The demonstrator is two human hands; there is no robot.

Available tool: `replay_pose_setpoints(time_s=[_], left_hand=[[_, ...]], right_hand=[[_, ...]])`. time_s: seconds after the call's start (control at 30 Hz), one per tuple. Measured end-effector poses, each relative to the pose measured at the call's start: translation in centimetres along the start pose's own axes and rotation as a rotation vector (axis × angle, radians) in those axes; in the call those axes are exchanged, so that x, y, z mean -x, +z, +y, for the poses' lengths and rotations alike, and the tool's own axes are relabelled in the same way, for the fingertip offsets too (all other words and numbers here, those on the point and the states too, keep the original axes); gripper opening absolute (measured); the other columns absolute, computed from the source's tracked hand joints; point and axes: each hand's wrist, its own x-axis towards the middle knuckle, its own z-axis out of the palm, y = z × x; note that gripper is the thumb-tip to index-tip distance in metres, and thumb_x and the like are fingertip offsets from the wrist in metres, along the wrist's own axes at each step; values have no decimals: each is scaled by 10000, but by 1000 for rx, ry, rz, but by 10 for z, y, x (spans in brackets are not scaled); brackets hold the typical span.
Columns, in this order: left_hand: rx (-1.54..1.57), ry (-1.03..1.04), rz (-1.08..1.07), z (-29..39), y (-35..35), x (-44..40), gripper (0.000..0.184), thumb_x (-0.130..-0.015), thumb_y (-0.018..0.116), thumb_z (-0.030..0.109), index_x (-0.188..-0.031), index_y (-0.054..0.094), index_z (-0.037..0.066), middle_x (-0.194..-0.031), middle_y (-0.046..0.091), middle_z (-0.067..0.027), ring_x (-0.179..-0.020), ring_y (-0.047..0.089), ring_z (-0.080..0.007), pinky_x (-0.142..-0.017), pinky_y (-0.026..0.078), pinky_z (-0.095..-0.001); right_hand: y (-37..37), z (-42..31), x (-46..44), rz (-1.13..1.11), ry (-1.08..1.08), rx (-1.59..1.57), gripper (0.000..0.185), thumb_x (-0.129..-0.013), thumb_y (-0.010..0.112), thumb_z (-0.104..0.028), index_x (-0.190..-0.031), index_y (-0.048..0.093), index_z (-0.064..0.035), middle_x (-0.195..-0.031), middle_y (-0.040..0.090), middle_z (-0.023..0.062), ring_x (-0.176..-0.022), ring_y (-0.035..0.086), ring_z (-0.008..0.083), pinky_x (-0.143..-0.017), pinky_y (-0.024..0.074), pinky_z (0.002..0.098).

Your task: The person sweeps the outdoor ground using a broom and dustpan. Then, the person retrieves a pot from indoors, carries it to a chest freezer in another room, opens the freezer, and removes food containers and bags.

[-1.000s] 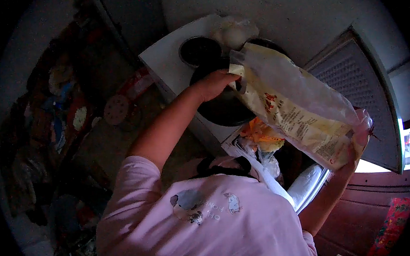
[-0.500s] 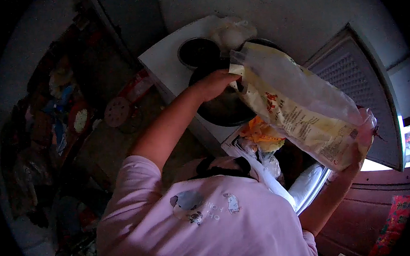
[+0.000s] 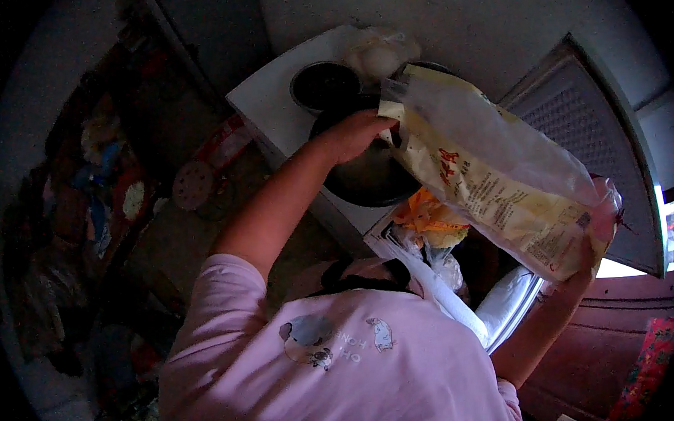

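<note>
A clear and pale yellow plastic bag (image 3: 503, 179) with red and dark print slants across in front of me. At its upper left end, my left hand (image 3: 357, 135) is closed on the bag's edge beside the opening. My right hand (image 3: 599, 235) grips the other, lower right end, its fingers partly hidden by the plastic. Beneath the left hand and the bag's mouth sits a large dark bowl (image 3: 374, 182) with something pale in it. I cannot make out what the bag contains.
A smaller dark bowl (image 3: 325, 87) and a whitish bagged bundle (image 3: 382, 56) stand on the white top (image 3: 270, 88). Below, an orange plastic bag (image 3: 429, 213) lies in an open compartment. A raised textured panel (image 3: 577, 129) stands right. Clutter (image 3: 99, 177) fills the dim left.
Almost nothing differs. The view has shifted very slightly, and both hands keep their hold on the plastic bag.
</note>
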Motion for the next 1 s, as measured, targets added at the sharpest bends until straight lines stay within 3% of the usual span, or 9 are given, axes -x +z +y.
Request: replay_pose_setpoints(time_s=[0.3, 0.37, 0.43, 0.53, 0.63, 0.83, 1.0], left_hand=[[67, 1, -31, -23, -14, -10, 298, -938, 460, 233, -1055, 620, 10, -1075, 615, -62, -993, 536, -152, -879, 389, -303], [46, 25, -59, -11, -10, -7, 305, -939, 460, 238, -1068, 615, 10, -1083, 612, -64, -999, 534, -152, -879, 389, -303], [50, -2, 52, 2, -4, -2, 318, -943, 454, 241, -1088, 606, 3, -1088, 615, -68, -1000, 540, -154, -887, 390, -302], [133, 94, -8, 2, -2, -10, 325, -940, 460, 237, -1104, 599, -6, -1088, 619, -71, -1009, 543, -155, -895, 391, -300], [-5, 45, -2, 21, 2, -7, 329, -933, 478, 229, -1135, 586, -6, -1116, 610, -64, -1024, 539, -152, -908, 387, -296], [3, 19, -7, 32, 8, -15, 332, -927, 499, 233, -1146, 588, 1, -1106, 613, -47, -1008, 543, -137, -898, 392, -283], [-1, 24, -54, 32, 18, -24, 327, -927, 493, 220, -1147, 584, -4, -1110, 609, -51, -1004, 538, -130, -885, 399, -283]], right_hand=[[1, 10, 10, -1, 14, -24, 489, -829, 606, -205, -1259, 452, -29, -1141, 555, 123, -1020, 567, 288, -839, 500, 428], [1, 11, 11, 1, 16, -29, 489, -830, 605, -206, -1260, 452, -30, -1142, 555, 123, -1021, 567, 289, -839, 500, 428], [2, 14, 12, -2, 18, -36, 488, -831, 604, -206, -1260, 452, -30, -1142, 555, 123, -1022, 567, 289, -840, 500, 429], [2, 19, 15, -3, 27, -66, 488, -832, 603, -207, -1261, 452, -31, -1143, 555, 123, -1023, 566, 290, -841, 499, 430], [6, 31, 21, -6, 40, -104, 487, -833, 601, -208, -1261, 452, -31, -1144, 555, 123, -1024, 565, 292, -841, 499, 431], [16, 53, 32, 24, 69, -220, 485, -835, 598, -210, -1262, 452, -32, -1146, 554, 123, -1025, 564, 294, -843, 498, 433], [26, 91, 45, 127, 96, -219, 515, -828, 597, -218, -1286, 436, -45, -1191, 540, 117, -1081, 540, 305, -912, 456, 458]])
